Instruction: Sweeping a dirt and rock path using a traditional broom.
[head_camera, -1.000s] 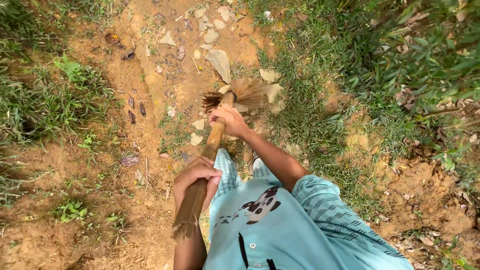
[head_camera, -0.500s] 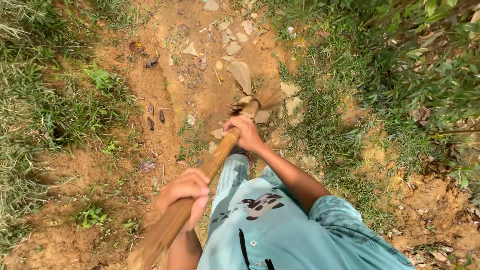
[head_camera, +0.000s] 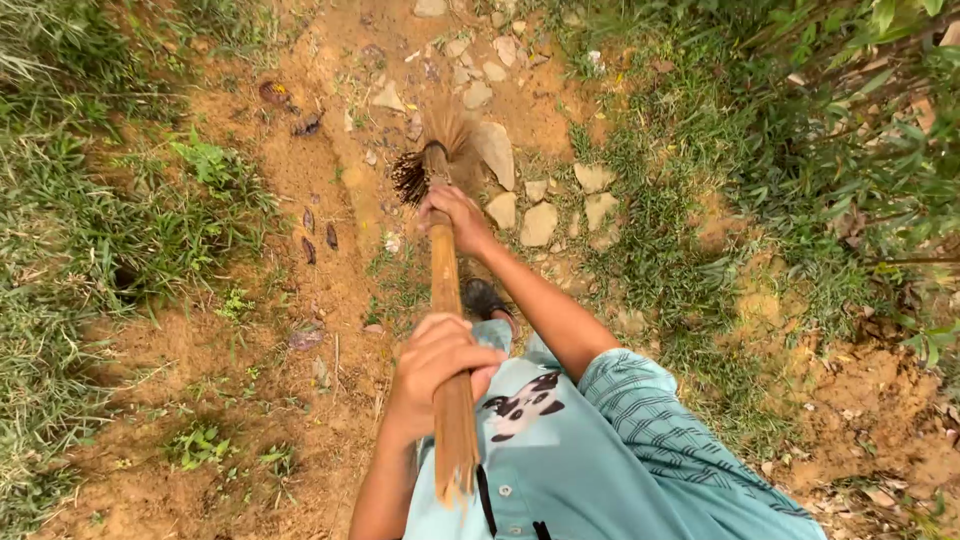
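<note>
Head view: the broom (head_camera: 443, 290) runs along a 12-to-6 o'clock axis, its bristle head on the dirt path (head_camera: 300, 380) at 12 o'clock. The right hand (head_camera: 455, 215) clasps the stick just behind the bristles, nearer them; the left hand (head_camera: 435, 365) is wrapped around the butt end at 6 o'clock.
</note>
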